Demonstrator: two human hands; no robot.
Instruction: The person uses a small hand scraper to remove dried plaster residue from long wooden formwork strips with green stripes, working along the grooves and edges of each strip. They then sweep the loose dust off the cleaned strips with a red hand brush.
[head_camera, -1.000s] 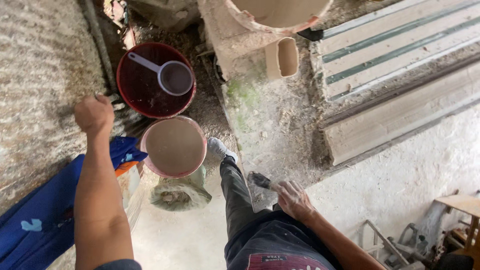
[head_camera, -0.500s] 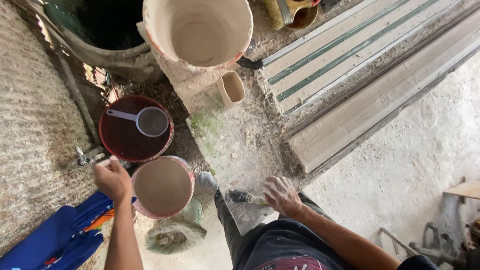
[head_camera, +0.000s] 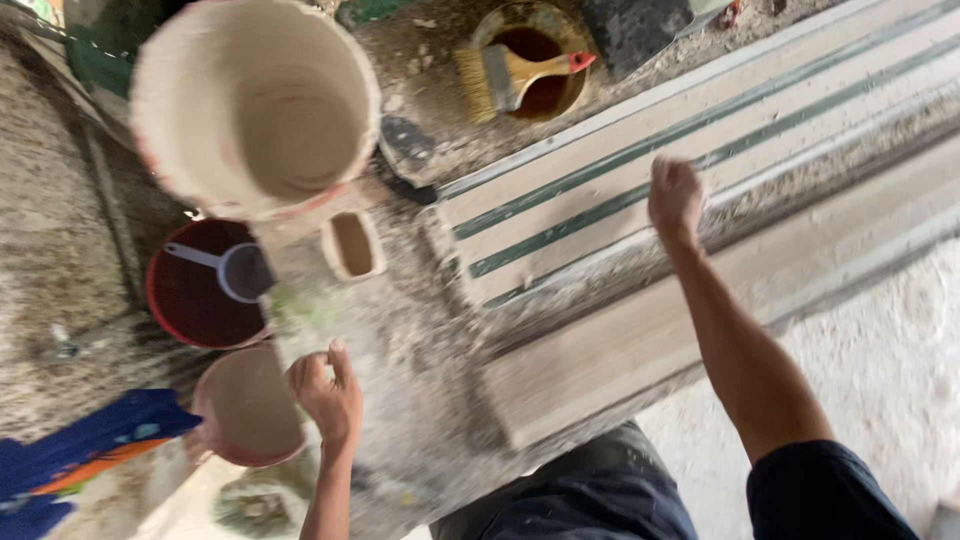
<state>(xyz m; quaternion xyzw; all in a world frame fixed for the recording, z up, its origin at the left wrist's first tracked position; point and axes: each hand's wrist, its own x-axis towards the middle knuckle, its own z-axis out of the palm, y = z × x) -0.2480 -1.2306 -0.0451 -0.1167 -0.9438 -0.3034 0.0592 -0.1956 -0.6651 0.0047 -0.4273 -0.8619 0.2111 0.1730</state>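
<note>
Pink bucket (head_camera: 245, 415) by left hand (head_camera: 328, 395), right hand (head_camera: 676, 198) on planks (head_camera: 600, 200)

No packages, labels, signs or screens show anywhere in this view; nothing printed to report.

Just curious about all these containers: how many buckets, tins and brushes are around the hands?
Buckets: 3 — big pale bucket, red bucket holding a ladle, small bucket by the left hand
Tins: 1 — round tin
Brushes: 1 — brush lying across it
Total: 5
</note>
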